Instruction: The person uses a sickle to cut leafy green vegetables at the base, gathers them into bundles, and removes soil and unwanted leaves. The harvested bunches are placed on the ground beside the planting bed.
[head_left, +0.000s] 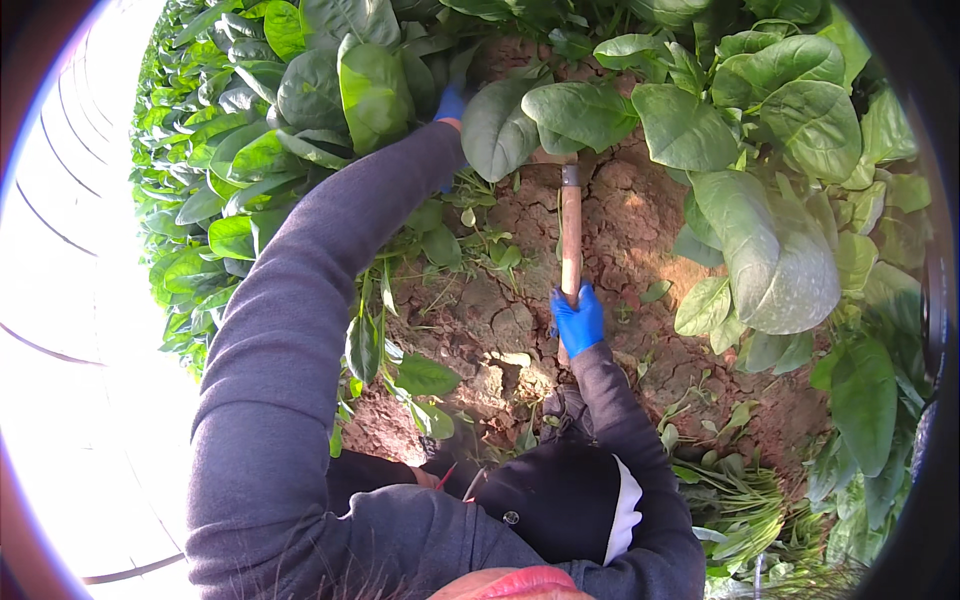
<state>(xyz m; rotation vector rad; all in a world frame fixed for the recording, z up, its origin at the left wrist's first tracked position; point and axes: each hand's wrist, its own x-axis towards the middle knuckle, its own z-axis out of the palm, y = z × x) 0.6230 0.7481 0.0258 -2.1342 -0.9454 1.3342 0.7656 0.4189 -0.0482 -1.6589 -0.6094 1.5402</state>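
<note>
My right hand (579, 321), in a blue glove, is closed around the wooden handle (571, 232) of a hand tool. A metal collar (570, 175) tops the handle, and the tool's head is mostly hidden under broad spinach leaves (581, 114). My left arm reaches forward into the leafy plants at the upper middle. Of my left hand (450, 103) only a bit of blue glove shows. Leaves cover its fingers, so what it touches is hidden. A large spinach leaf (495, 129) hangs just right of that wrist.
Cracked brown soil (502, 307) runs between the plants. Dense spinach (217, 157) grows on the left, and more large leaves (780, 255) stand on the right. A pile of pulled spinach (739, 517) lies at lower right. My shoe (568, 412) rests on the soil below my right hand.
</note>
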